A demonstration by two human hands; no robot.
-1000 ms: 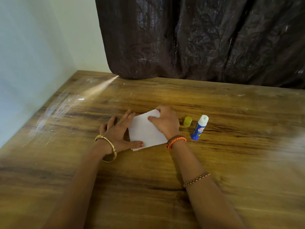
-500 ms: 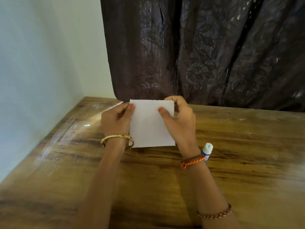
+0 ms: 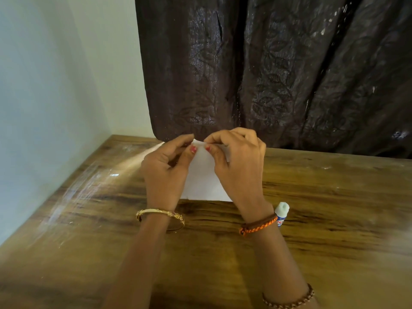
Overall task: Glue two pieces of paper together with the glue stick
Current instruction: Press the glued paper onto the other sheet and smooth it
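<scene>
A white paper (image 3: 204,181) is held up above the wooden table (image 3: 323,219), facing me. My left hand (image 3: 165,172) and my right hand (image 3: 238,166) both pinch its top edge, thumbs and fingertips close together near the middle. Whether it is one sheet or two stuck together cannot be told. The uncapped glue stick (image 3: 281,214), blue with a white tip, stands on the table just right of my right wrist, partly hidden behind it. Its yellow cap is not in sight.
A dark brown curtain (image 3: 278,70) hangs behind the table's far edge. A pale wall (image 3: 44,97) runs along the table's left side. Bare wood lies to the right and in front of my arms.
The paper went from flat on the table to lifted upright. My two hands have since slid from its upper corners toward the middle of the top edge.
</scene>
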